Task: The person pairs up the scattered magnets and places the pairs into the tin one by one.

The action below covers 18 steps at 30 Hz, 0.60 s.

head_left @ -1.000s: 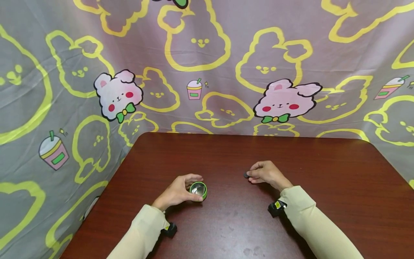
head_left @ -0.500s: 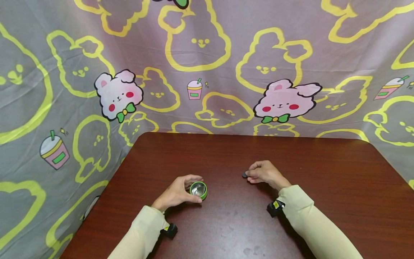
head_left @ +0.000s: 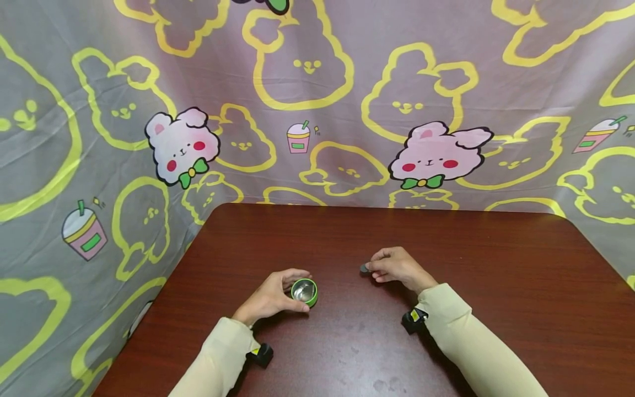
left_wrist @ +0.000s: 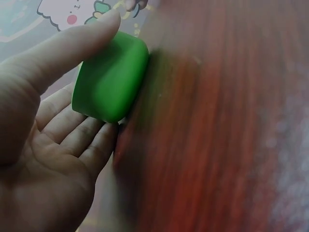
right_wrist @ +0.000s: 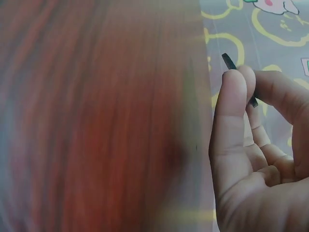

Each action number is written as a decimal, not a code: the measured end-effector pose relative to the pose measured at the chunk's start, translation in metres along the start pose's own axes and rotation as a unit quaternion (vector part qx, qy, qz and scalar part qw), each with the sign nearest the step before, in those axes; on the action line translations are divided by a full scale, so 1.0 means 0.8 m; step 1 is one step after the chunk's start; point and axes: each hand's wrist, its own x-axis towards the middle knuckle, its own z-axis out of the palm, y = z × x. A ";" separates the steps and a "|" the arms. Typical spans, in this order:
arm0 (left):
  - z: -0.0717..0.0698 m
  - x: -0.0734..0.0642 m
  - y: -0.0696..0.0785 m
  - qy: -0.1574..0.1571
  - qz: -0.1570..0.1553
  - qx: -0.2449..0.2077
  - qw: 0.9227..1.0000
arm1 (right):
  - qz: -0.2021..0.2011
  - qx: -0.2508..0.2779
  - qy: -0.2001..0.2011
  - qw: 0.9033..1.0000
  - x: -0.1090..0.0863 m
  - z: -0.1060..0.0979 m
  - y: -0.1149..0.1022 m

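Note:
On the table's left-middle stands a small round green container (head_left: 312, 302) with a shiny metallic inside. My left hand (head_left: 270, 295) holds it from the left, thumb on the near side and fingers round the far side. Its smooth green wall (left_wrist: 113, 79) fills the gap by the thumb in the left wrist view. To the right, my right hand (head_left: 398, 269) pinches a small dark flat disc (head_left: 364, 269) between thumb and index finger. In the right wrist view the disc (right_wrist: 228, 61) appears edge-on, its middle hidden by the fingertips. The disc is apart from the container.
A brown wood-grain table (head_left: 322, 237) lies under both hands. Behind it and on the left hangs a grey curtain (head_left: 342, 82) printed with yellow outlines and rabbits. Each wrist carries a small black camera, such as the right camera (head_left: 413, 321).
My right hand has moved to the left with the disc, nearer to the container. The left hand and the green container have hardly moved.

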 end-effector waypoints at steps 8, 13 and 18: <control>0.000 -0.002 0.000 0.004 -0.003 -0.004 1.000 | -0.019 -0.021 -0.003 1.000 0.001 0.016 -0.004; 0.000 -0.002 -0.001 0.004 -0.007 -0.005 1.000 | -0.023 -0.007 -0.012 1.000 0.002 0.029 -0.006; 0.002 -0.001 -0.001 0.005 -0.008 -0.008 1.000 | -0.024 0.007 -0.025 0.999 0.001 0.042 -0.008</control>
